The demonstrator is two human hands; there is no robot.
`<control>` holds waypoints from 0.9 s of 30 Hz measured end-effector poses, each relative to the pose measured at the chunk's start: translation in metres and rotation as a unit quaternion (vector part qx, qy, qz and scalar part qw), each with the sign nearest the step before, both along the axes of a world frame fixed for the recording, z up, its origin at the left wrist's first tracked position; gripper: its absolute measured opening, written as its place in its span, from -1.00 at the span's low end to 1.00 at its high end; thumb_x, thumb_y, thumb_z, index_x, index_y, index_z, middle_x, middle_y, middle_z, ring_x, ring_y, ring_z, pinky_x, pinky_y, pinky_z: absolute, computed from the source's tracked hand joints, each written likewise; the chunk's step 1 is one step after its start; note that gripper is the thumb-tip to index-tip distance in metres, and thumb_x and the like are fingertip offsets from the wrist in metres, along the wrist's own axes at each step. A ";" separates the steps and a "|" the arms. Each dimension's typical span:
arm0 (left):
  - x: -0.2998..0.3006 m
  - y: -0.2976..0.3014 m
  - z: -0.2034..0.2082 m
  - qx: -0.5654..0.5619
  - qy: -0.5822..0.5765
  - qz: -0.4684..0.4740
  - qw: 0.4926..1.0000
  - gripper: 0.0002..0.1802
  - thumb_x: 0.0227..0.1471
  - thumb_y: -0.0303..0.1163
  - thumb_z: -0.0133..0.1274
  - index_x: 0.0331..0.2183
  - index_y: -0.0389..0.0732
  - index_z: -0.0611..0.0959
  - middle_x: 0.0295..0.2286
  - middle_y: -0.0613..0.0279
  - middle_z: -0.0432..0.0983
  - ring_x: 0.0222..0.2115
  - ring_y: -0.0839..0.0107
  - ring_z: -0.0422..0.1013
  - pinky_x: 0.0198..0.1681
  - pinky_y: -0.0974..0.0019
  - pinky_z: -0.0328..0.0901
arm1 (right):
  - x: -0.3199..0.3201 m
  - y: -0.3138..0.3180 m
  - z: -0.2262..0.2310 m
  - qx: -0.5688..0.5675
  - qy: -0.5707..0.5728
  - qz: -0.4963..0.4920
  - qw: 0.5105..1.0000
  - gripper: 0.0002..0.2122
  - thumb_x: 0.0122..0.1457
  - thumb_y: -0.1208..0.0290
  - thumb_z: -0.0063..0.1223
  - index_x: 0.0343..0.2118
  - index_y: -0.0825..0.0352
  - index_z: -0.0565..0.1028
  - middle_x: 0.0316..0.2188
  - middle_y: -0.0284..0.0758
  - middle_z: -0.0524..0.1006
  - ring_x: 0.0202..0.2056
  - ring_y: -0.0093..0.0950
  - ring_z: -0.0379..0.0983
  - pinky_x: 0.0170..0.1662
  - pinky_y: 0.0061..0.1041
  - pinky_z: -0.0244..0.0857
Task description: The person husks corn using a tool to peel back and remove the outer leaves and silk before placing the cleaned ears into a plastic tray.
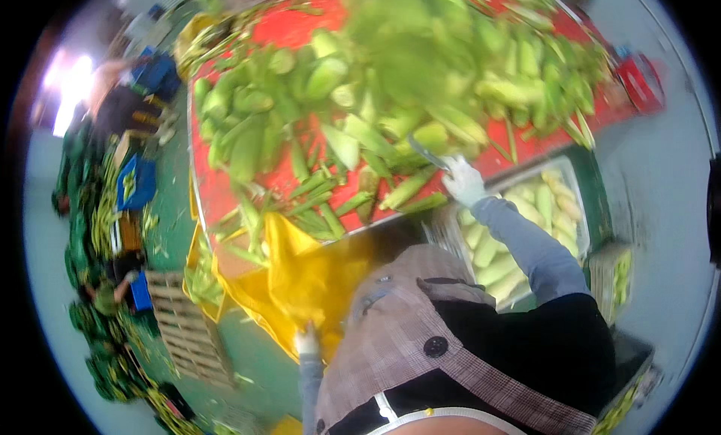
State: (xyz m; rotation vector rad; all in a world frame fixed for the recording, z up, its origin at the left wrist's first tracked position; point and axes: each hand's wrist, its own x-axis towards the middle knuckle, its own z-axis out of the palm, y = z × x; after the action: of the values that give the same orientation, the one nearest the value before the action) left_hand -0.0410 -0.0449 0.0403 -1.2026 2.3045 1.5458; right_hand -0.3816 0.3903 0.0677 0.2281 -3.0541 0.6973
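My right hand (463, 181), in a white glove, is closed round a knife (428, 152) at the table's near edge. The blade points left and away, over ears of corn in green husks (363, 132). Low on the left, my left hand (306, 339) grips the lower edge of a yellow sack (289, 266), its fingers partly blurred. The sack hangs against the table's near side, with cut green pieces at its mouth. Cut stalk ends (315, 195) lie along the red tabletop (218, 202). A green mass (405, 48) at the far side is smeared by motion.
A crate of pale husked corn (518, 217) stands under my right forearm. To the left are a wooden pallet (188, 326), a blue crate (137, 182) and stacked green sacks (79, 210). A person (109, 296) works there. A red container (640, 84) sits at the table's far right.
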 end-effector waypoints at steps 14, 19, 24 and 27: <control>0.022 0.144 -0.009 -0.021 0.149 0.262 0.953 -0.49 0.02 -0.21 0.14 -0.07 -0.33 0.46 -0.34 0.26 0.43 -0.43 0.54 0.34 -0.36 0.48 0.29 | -0.302 -0.211 0.066 0.323 0.091 0.341 0.878 -0.68 -0.05 0.38 0.03 -0.15 0.22 0.44 -0.27 -0.13 0.47 -0.26 -0.24 0.49 -0.24 -0.31 0.39; -0.017 0.123 0.030 0.011 0.193 0.336 0.922 -0.59 0.05 -0.36 0.09 -0.08 -0.34 0.46 -0.14 0.10 0.43 -0.15 0.36 0.36 -0.03 0.33 0.25 | -0.291 -0.192 0.094 0.270 0.037 0.289 0.918 -0.51 -0.20 0.07 0.14 -0.21 0.28 0.48 -0.27 -0.10 0.51 -0.24 -0.20 0.49 -0.13 -0.32 0.37; -0.069 0.103 0.027 -0.074 0.283 0.312 0.904 -0.55 0.03 -0.42 0.07 -0.03 -0.35 0.42 -0.07 0.06 0.40 -0.04 0.31 0.32 0.07 0.27 0.18 | -0.262 -0.116 0.087 -0.151 -0.351 0.119 0.917 -0.53 -0.12 -0.10 0.15 -0.37 0.28 0.50 -0.64 -0.35 0.40 -0.61 -0.50 0.31 -0.54 -0.53 0.13; -0.108 0.110 0.031 0.030 0.316 0.296 0.901 -0.50 -0.01 -0.48 0.10 0.01 -0.32 0.41 -0.05 0.09 0.38 -0.04 0.33 0.30 0.06 0.30 0.18 | -0.146 -0.127 0.105 -0.304 -0.422 0.050 0.853 -0.60 -0.03 -0.08 0.13 -0.33 0.18 0.48 -0.60 -0.48 0.33 -0.62 -0.65 0.19 -0.58 -0.65 0.03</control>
State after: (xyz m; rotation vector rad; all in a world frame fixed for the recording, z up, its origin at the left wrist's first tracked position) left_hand -0.1489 0.0652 0.0716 -1.6896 2.3004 2.5183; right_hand -0.5277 0.2628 0.1723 0.0714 -3.2766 2.2258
